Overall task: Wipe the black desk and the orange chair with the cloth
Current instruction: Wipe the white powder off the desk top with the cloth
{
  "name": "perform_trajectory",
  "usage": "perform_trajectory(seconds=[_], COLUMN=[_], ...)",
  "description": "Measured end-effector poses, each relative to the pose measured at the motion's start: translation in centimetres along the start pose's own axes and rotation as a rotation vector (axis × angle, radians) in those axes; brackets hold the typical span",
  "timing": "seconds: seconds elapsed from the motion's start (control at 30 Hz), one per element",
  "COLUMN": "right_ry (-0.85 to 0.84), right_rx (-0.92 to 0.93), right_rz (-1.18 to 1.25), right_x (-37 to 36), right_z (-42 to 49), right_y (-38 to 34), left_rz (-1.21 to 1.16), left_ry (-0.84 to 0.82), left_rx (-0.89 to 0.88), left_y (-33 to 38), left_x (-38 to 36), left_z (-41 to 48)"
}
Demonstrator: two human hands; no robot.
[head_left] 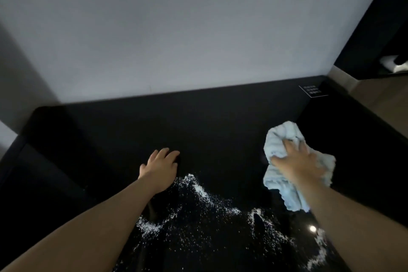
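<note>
The glossy black desk [209, 126] fills the lower half of the view and runs up to a pale wall. White powder [198, 203] lies scattered over its near middle in streaks and specks. My right hand [300, 163] lies on top of a crumpled light-blue cloth [284, 139] at the desk's right side, fingers spread over it and dug into its folds. My left hand [160, 166] rests flat on the desk near the centre, just beyond the powder, holding nothing. No orange chair is in view.
A pale wall [176, 28] rises behind the desk. A small white-outlined label [313, 91] sits at the desk's far right corner. Wooden floor [384, 95] shows past the right edge, with dark furniture [386, 17] beyond. A light reflection [312, 228] glints near the front right.
</note>
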State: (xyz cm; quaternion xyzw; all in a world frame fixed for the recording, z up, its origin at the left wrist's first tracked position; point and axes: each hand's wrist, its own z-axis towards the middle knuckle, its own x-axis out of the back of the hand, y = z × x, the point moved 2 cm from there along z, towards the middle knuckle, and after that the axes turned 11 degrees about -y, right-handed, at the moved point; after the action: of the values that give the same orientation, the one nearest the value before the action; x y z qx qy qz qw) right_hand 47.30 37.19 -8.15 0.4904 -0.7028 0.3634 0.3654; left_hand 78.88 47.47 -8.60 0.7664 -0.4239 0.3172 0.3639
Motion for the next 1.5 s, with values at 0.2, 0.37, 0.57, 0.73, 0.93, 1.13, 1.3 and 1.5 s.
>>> perform_trajectory(seconds=[0.2,0.37,0.57,0.73,0.93,1.13,1.3,1.5], right_ry=[0.102,0.037,0.102,0.285,0.048,0.4,0.16,0.301], right_rx=[0.617,0.818,0.071,0.377,0.71,0.304,-0.052,0.352], right_rz=[-0.13,0.376,0.142,-0.105,0.405,0.271,0.006,0.029], right_x=[-5.0,-1.3,1.0,-3.0,-2.7,3.1,-2.6,-7.2], right_z=[-6.0,-7.8,1.3,-3.2,-6.9,-3.6,-5.2,-9.5], right_y=[-4.7,-3.6,8.0,3.0,-1.6,8.9,13.9,5.4], left_rz=[-0.031,0.054,0.183,0.173,0.288,0.343,0.304,0.269], left_ry=[0.067,0.084,-0.116,-0.169,-0.17,-0.168,-0.113,-0.111], left_rx=[-0.073,-0.135,-0.087,-0.015,-0.035,-0.085,-0.099,-0.108], left_y=[2.8,5.3,8.1,9.2,8.9,8.9,9.4,9.5], left_x=[-0.9,-1.5,-3.3,-2.8,-2.2,-3.8,-5.3,-6.4], left_z=[-0.7,-0.9,-0.5,0.6,-0.3,-1.3,-2.6,-3.8])
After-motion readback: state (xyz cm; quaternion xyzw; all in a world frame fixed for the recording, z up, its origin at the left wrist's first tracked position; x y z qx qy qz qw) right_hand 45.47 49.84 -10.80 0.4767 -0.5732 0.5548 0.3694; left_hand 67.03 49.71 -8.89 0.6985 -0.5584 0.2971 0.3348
